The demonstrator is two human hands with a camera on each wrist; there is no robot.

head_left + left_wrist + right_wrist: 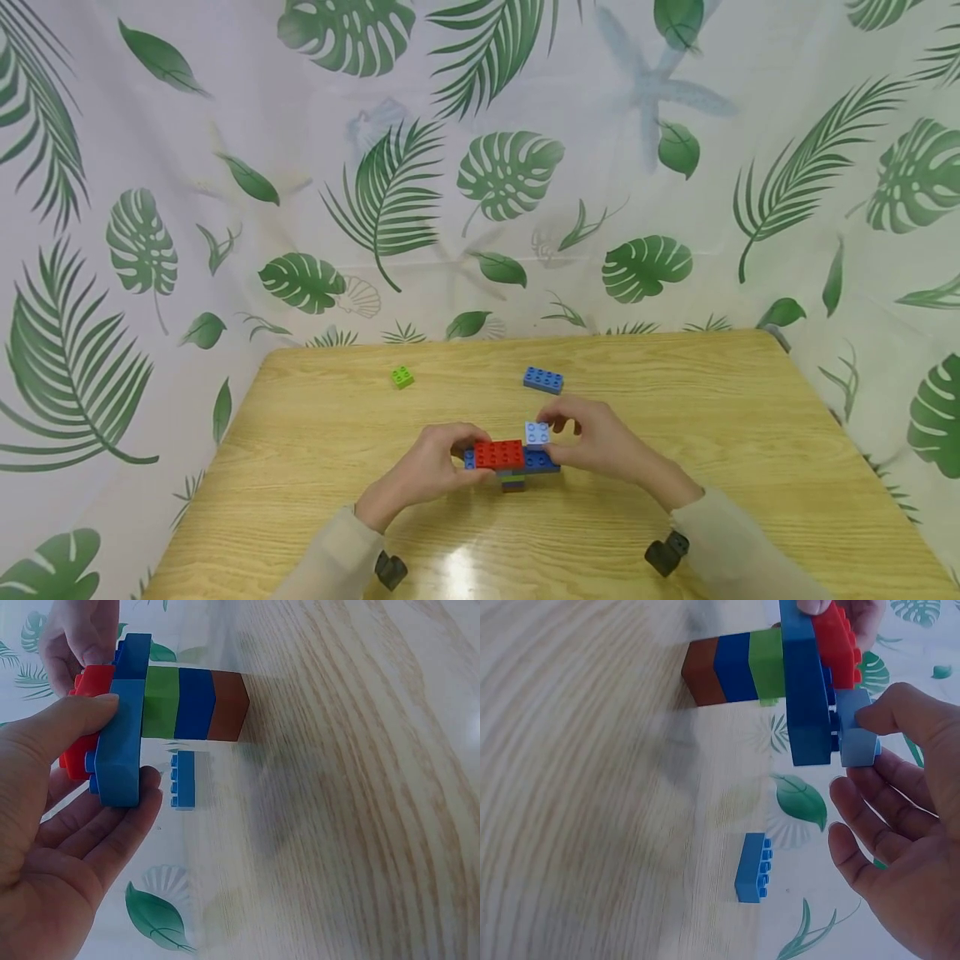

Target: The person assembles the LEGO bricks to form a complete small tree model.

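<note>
- The red brick (pixel 498 454) is set with its long axis left to right, roughly parallel to the table's far edge, studs upward.
- Beneath the red brick, a crossbar in line with it is formed by a left blue brick (pixel 120 750) and a right blue brick (pixel 806 697); each projects past one red end.
- Below the red brick and crossbar, an upright column is made up of a green brick (pixel 160 703), a dark blue brick (pixel 196 703) and a brown brick (pixel 229 706), top to bottom.
- The light blue brick (pixel 537 433) is held just right of the red brick, studs upward, over the right blue brick, whose studs are partly exposed below it.
- The light blue brick is pinched between thumb and fingers of the right hand (pixel 592 433).
- The left blue brick is gripped by the left hand (pixel 438 462) at the red brick's left end, thumb on the near face.
- Leftward clearance for the light blue brick is limited by the red brick's end.
- Beyond the red brick, a loose blue brick (pixel 543 380) is located to the right, and a small green brick (pixel 402 377) to the left, both on the tabletop (pixel 315 417).
</note>
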